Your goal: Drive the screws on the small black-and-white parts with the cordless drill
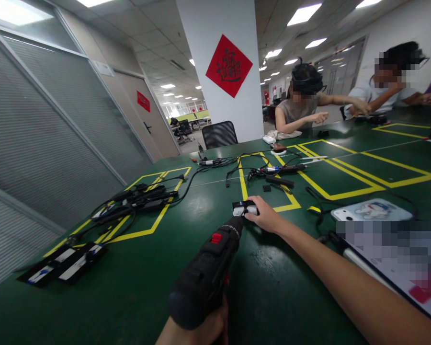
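My left hand (pixel 203 327) is wrapped round the handle of a black cordless drill (pixel 204 273) with a red switch on top. The drill points forward, its front end meeting or just short of a small black-and-silver part (pixel 239 211); I cannot tell whether they touch. My right hand (pixel 267 216) is closed on that part from the right, low over the green table (pixel 136 282). The tip of the drill is hard to make out.
Black cables and adapters (pixel 140 199) lie at the left, near flat black-and-white pieces (pixel 70 263). Pen-like tools (pixel 273 169) and small black parts (pixel 266 188) lie ahead. A phone (pixel 373 210) and a screen (pixel 398 273) are at the right. Two people sit beyond.
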